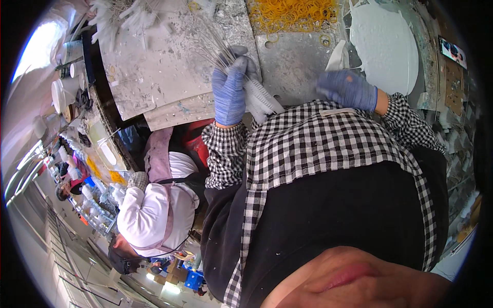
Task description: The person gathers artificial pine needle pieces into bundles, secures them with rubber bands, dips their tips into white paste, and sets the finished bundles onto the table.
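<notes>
Bundle of thin wire stems (215, 46), white-tipped, upright, gripped in fist.

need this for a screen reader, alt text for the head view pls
A person in blue gloves and a checked shirt works at a paint-spattered bench: the left hand grips a bundle of thin wires, the right hand hovers beside it. Yellow rubber bands lie beyond; a co-worker in white sits left.
</notes>
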A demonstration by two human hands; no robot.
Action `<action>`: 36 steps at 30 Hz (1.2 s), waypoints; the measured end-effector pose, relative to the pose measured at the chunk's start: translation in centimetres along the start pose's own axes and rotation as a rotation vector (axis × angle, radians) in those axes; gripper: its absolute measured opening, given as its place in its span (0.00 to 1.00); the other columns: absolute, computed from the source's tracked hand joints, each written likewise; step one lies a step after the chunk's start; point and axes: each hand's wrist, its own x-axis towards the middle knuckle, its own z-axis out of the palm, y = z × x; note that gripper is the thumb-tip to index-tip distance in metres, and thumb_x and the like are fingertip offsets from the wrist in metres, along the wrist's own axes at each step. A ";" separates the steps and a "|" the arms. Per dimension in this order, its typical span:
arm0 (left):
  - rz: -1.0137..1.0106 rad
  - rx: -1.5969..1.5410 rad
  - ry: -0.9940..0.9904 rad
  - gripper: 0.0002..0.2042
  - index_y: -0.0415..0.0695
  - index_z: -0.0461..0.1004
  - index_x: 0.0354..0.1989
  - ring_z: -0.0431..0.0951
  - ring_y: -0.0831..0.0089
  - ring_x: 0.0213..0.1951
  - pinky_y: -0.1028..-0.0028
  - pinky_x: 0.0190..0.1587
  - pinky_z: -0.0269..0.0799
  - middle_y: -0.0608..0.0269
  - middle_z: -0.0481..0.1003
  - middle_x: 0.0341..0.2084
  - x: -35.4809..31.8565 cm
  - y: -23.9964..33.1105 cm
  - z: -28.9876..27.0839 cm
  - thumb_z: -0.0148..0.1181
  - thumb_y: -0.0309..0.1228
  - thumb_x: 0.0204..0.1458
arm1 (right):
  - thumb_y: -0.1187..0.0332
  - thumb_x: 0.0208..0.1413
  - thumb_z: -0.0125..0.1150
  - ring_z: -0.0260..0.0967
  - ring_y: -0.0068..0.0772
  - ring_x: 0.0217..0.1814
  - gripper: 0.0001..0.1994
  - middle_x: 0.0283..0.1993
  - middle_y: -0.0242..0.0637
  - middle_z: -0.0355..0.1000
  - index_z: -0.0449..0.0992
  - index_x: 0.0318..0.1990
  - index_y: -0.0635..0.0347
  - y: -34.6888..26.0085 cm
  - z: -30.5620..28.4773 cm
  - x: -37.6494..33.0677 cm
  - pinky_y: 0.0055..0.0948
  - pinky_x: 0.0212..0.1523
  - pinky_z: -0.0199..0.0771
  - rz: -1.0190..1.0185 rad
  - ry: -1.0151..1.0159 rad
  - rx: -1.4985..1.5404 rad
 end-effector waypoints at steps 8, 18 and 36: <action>0.101 0.317 -0.259 0.21 0.40 0.62 0.58 0.77 0.66 0.51 0.70 0.51 0.75 0.47 0.74 0.51 1.2 -0.9 5.4 0.60 0.26 0.58 | 0.58 0.59 0.60 0.71 0.44 0.55 0.17 0.50 0.38 0.74 0.77 0.52 0.52 -4.8 -6.6 7.4 0.36 0.56 0.73 -0.047 0.745 -0.060; 0.365 1.405 -0.375 0.25 0.44 0.61 0.58 0.74 0.63 0.43 0.62 0.49 0.69 0.58 0.72 0.42 2.1 -2.4 6.7 0.59 0.40 0.56 | 0.69 0.55 0.63 0.73 0.40 0.48 0.17 0.43 0.39 0.75 0.78 0.52 0.62 -10.5 -9.4 9.0 0.38 0.55 0.72 -0.355 0.732 -0.170; 0.623 1.131 -0.504 0.22 0.48 0.67 0.57 0.76 0.64 0.48 0.65 0.50 0.74 0.59 0.72 0.50 3.9 -4.2 4.8 0.60 0.37 0.55 | 0.65 0.62 0.57 0.70 0.32 0.37 0.08 0.34 0.30 0.70 0.79 0.44 0.53 -9.5 -8.7 9.1 0.32 0.51 0.71 -0.483 0.795 0.179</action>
